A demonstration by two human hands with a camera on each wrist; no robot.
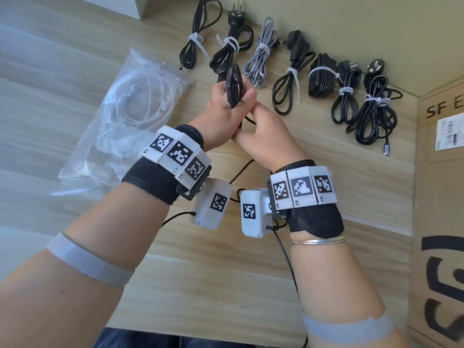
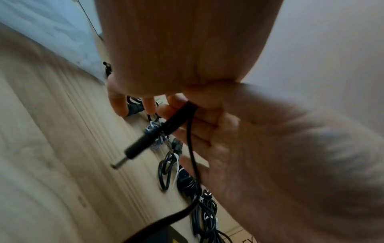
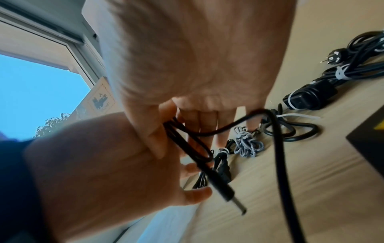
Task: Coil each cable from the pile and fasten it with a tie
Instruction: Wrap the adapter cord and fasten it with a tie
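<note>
I hold a thin black cable (image 1: 233, 86) above the wooden table (image 1: 200, 272), part of it gathered into a small coil. My left hand (image 1: 226, 101) grips the coil from the left, fingers curled round the strands. My right hand (image 1: 251, 116) meets it from the right, and its thumb (image 3: 158, 139) pinches the strands against the fingers. The cable's barrel plug (image 2: 135, 151) sticks out below the hands, also seen as the barrel plug (image 3: 226, 192) in the right wrist view. A loose length (image 3: 280, 164) hooks past my little finger and hangs down between the wrists.
Several coiled cables fastened with white ties (image 1: 291, 71) lie in a row along the far edge. A clear bag of white ties (image 1: 130, 116) sits at the left. A cardboard box (image 1: 442, 197) stands at the right. A dark block with a yellow mark (image 3: 369, 144) lies near me.
</note>
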